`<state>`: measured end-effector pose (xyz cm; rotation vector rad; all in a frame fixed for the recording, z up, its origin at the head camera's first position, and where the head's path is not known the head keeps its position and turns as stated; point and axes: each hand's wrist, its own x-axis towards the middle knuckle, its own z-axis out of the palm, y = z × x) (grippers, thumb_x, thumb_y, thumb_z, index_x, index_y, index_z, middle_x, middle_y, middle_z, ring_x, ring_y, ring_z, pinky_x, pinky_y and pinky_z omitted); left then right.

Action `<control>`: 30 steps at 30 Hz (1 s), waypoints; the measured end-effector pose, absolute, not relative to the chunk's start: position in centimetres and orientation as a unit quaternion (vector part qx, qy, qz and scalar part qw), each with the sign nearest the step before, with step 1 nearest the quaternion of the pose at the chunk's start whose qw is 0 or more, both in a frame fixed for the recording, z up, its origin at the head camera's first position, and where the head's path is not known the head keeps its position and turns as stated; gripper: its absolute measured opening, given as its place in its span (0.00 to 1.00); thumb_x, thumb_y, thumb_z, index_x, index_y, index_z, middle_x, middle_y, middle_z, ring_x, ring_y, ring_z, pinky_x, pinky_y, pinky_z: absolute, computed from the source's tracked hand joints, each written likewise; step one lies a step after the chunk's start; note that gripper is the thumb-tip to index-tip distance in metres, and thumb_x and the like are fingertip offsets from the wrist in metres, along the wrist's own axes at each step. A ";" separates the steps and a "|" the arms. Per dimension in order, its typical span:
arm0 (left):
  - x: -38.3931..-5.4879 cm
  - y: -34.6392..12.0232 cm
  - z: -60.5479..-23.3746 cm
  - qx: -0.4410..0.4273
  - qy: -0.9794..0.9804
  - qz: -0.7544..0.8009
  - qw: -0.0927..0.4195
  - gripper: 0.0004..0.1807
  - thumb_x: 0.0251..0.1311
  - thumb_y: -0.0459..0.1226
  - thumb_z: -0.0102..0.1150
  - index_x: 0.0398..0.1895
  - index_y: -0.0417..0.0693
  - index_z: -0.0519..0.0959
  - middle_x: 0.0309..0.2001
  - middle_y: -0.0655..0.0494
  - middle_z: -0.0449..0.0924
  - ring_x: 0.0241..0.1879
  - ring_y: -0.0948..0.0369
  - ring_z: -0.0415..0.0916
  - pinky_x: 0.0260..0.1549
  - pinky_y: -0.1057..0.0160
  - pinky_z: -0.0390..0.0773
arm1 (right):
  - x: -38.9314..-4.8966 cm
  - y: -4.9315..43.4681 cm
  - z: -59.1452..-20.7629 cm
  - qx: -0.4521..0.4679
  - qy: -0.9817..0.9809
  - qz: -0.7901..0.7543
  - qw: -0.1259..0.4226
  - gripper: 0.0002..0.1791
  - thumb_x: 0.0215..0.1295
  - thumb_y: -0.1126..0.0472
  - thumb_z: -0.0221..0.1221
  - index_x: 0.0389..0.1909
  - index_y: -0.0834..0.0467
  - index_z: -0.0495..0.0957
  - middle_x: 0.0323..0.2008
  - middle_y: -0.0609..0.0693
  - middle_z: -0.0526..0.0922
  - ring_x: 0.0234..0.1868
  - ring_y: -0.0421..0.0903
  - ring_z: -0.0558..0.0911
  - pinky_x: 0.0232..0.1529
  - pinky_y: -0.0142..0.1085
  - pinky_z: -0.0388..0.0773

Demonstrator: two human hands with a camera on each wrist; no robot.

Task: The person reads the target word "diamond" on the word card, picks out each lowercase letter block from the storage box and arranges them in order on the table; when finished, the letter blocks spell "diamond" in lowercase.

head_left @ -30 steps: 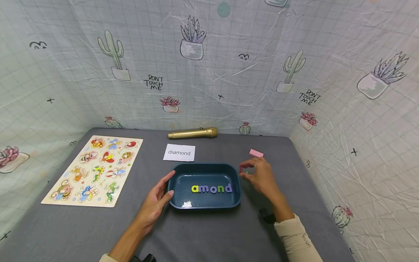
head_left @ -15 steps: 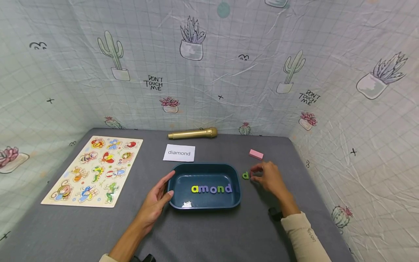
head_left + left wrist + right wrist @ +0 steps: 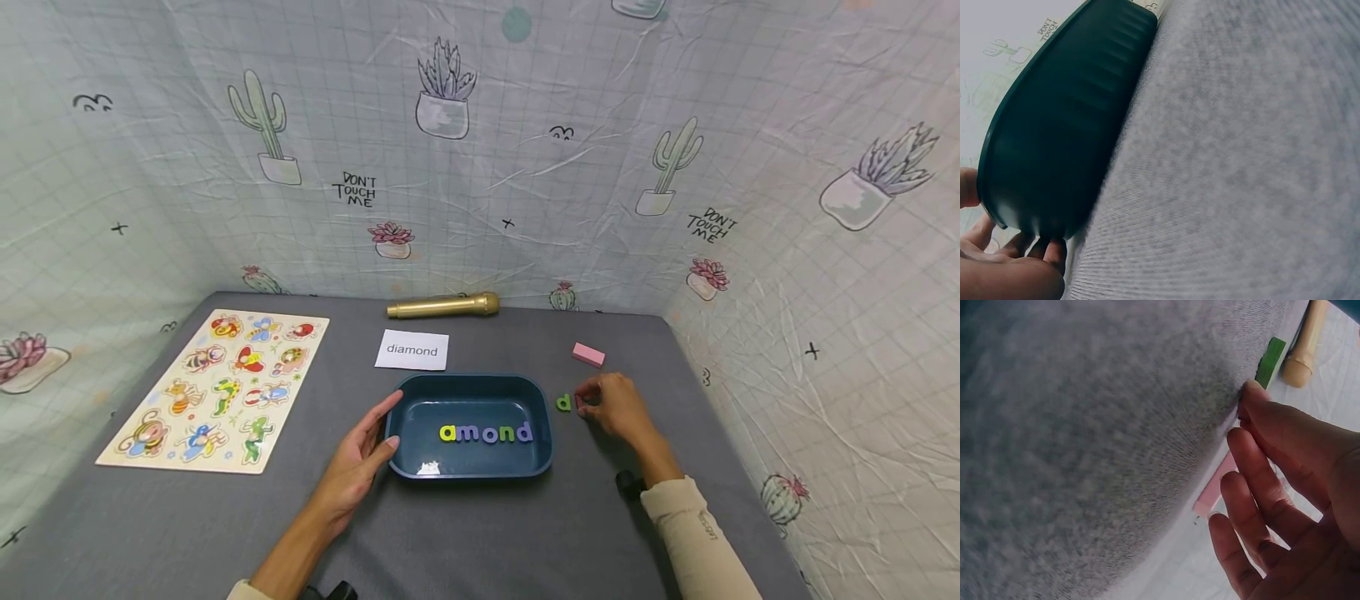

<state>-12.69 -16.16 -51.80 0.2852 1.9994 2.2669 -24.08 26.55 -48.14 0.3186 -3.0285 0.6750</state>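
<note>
In the head view, a dark blue tray (image 3: 471, 468) holds several plastic letters (image 3: 490, 435) in a row reading "amond". My left hand (image 3: 356, 458) grips the tray's left end, thumb by the rim; the left wrist view shows the fingertips against the tray's wall (image 3: 1066, 119). Right of the tray, a green letter d (image 3: 563, 403) lies on the cloth. Just beyond it, my right hand (image 3: 618, 408) pinches a small red letter (image 3: 580, 402) between thumb and index finger, close to the table. The fingers mostly hide its shape.
A white card (image 3: 412, 350) printed "diamond" lies behind the tray, and a gold microphone (image 3: 442, 306) farther back. A pink block (image 3: 588, 355) sits beyond my right hand. On the left is a board (image 3: 217, 392) of insect pictures. Patterned fabric encloses the grey table (image 3: 465, 542).
From beside the tray, my right hand has moved right with the red letter, past the green d, which now shows fully. My left hand and the tray have stayed put.
</note>
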 end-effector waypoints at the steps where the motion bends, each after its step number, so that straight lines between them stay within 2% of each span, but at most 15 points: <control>1: -12.7 -16.1 -51.8 0.094 0.658 0.745 0.052 0.36 0.78 0.29 0.52 0.85 0.53 0.58 0.86 0.58 0.51 0.88 0.57 0.35 0.72 0.86 0.51 | -24.1 26.5 -48.1 0.101 -0.971 0.215 0.012 0.13 0.59 0.66 0.77 0.45 0.59 0.91 0.42 0.55 0.93 0.51 0.58 0.86 0.58 0.58 0.81; 6: -12.7 -16.1 -51.8 0.096 0.659 0.744 0.052 0.36 0.78 0.29 0.52 0.85 0.53 0.58 0.86 0.58 0.51 0.88 0.56 0.35 0.72 0.86 0.51 | -23.5 26.2 -47.4 0.098 -0.972 0.213 0.029 0.16 0.59 0.66 0.77 0.49 0.60 0.90 0.44 0.57 0.92 0.53 0.59 0.81 0.56 0.58 0.78; 11: -12.7 -16.1 -51.8 0.096 0.658 0.745 0.052 0.36 0.78 0.29 0.52 0.85 0.52 0.58 0.87 0.57 0.51 0.88 0.55 0.35 0.72 0.86 0.51 | -22.4 25.0 -45.8 0.109 -0.965 0.227 0.069 0.19 0.59 0.64 0.77 0.52 0.58 0.90 0.49 0.57 0.90 0.52 0.57 0.80 0.52 0.57 0.80; 14: -12.7 -16.2 -51.8 0.093 0.659 0.744 0.054 0.36 0.78 0.29 0.53 0.85 0.53 0.58 0.86 0.58 0.51 0.88 0.56 0.35 0.72 0.86 0.51 | -21.6 24.0 -44.5 0.125 -0.958 0.240 0.096 0.19 0.58 0.62 0.78 0.51 0.58 0.90 0.51 0.56 0.90 0.53 0.57 0.80 0.54 0.57 0.80; 19: -12.7 -16.2 -51.8 0.090 0.660 0.744 0.056 0.36 0.78 0.30 0.53 0.85 0.54 0.58 0.86 0.59 0.51 0.88 0.56 0.35 0.71 0.87 0.52 | -20.5 21.8 -42.6 0.166 -0.942 0.261 0.132 0.19 0.55 0.62 0.80 0.49 0.57 0.91 0.48 0.53 0.92 0.53 0.55 0.81 0.57 0.56 0.80; 26: -12.7 -16.1 -51.8 0.096 0.658 0.746 0.051 0.35 0.78 0.29 0.53 0.85 0.52 0.58 0.86 0.57 0.51 0.88 0.57 0.35 0.72 0.86 0.51 | -19.2 18.4 -41.7 0.217 -0.920 0.289 0.153 0.20 0.53 0.59 0.81 0.48 0.54 0.91 0.45 0.48 0.92 0.47 0.48 0.82 0.49 0.48 0.83; 30: -12.7 -16.1 -51.7 0.095 0.660 0.744 0.049 0.36 0.78 0.29 0.52 0.85 0.52 0.58 0.86 0.57 0.52 0.88 0.56 0.36 0.73 0.86 0.51 | -18.6 16.5 -42.1 0.243 -0.910 0.299 0.151 0.20 0.53 0.58 0.81 0.48 0.52 0.91 0.46 0.47 0.92 0.48 0.47 0.81 0.49 0.46 0.82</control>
